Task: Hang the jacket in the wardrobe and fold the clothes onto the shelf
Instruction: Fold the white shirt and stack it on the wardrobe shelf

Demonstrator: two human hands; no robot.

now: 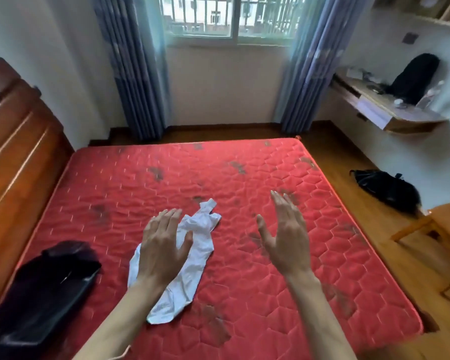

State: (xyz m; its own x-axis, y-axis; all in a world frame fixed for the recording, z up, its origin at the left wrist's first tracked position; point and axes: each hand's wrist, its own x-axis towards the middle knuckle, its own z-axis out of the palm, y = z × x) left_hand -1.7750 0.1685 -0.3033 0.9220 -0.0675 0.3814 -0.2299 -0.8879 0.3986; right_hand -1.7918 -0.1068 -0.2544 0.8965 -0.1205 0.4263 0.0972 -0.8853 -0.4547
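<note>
A crumpled white garment (192,258) lies on the red quilted mattress (244,178), near its front middle. My left hand (164,245) hovers over the garment with fingers spread and holds nothing. To the right of the garment, my right hand (286,237) is raised above the mattress, fingers straight, palm turned inward. A dark jacket (44,289) lies bunched on the mattress at the front left.
A wooden headboard (16,157) bounds the bed on the left. A black bag (387,190) lies on the wooden floor at right, near a wooden chair (442,229). A wall desk (385,110) with a black backpack (413,79) stands at the back right. Blue curtains flank the window.
</note>
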